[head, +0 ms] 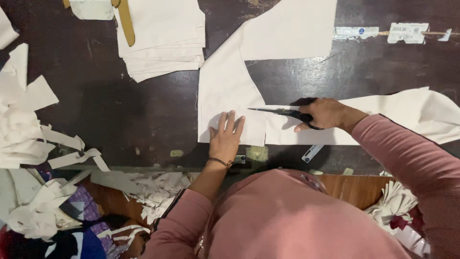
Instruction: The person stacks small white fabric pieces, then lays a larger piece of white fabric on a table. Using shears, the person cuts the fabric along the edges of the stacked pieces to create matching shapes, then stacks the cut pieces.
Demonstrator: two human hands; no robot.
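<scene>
You are looking down on a dark, worn wooden tabletop [120,110], its surface catching a dull sheen from the light. Below its front edge, a brown wooden floor [357,188] is showing, with pale fabric scraps [158,188] lying heaped at the left.

Dark wooden table [143,110]: cream fabric [230,86], stacked pieces [163,38], scraps [24,124].
</scene>
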